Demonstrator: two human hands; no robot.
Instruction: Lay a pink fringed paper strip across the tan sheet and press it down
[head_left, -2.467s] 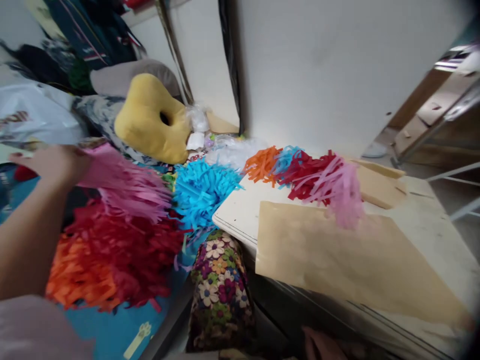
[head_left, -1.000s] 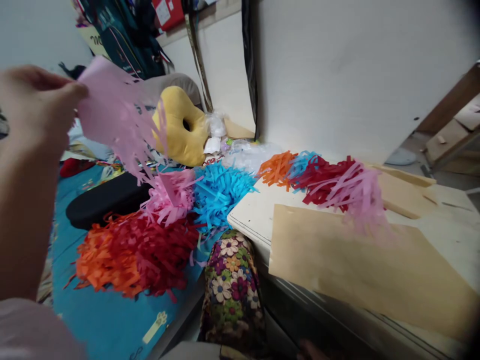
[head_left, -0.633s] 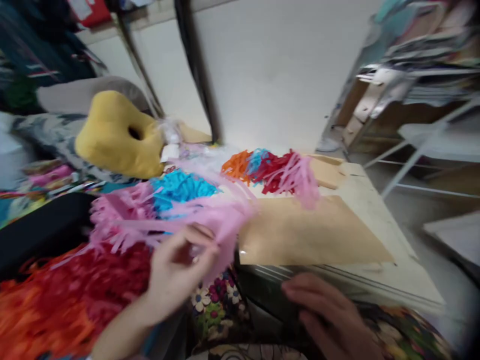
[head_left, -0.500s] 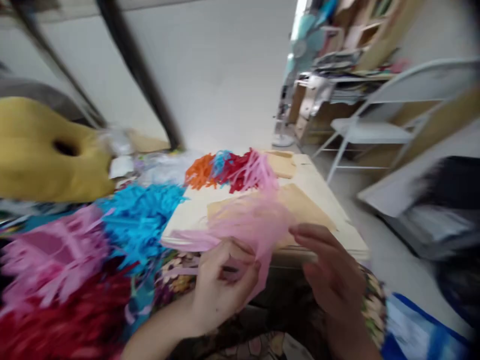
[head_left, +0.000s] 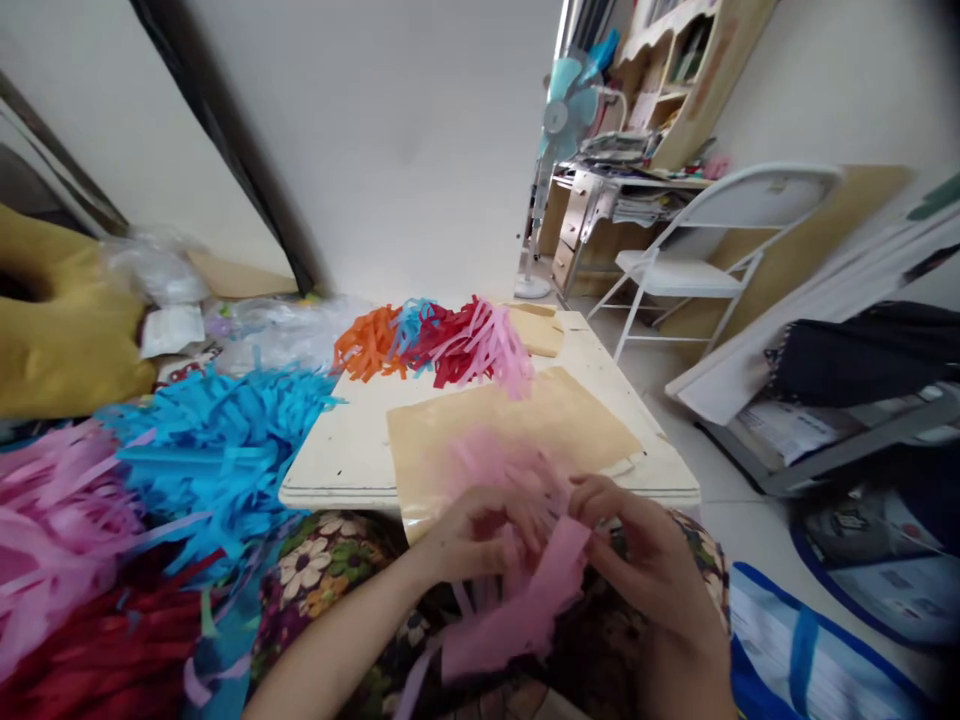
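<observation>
Fringe piles beyond brown paper

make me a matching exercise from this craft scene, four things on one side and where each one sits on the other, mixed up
Things:
1. pink fringed paper
2. tan paper sheet
3. blue fringe pile
4. white folding chair

Places:
A. flat on the low white table
B. on the floor by the far desk
C. between the left hand and the right hand
D. left of the table, beside the pink pile

Pairs: 1-C, 2-A, 3-D, 4-B
</observation>
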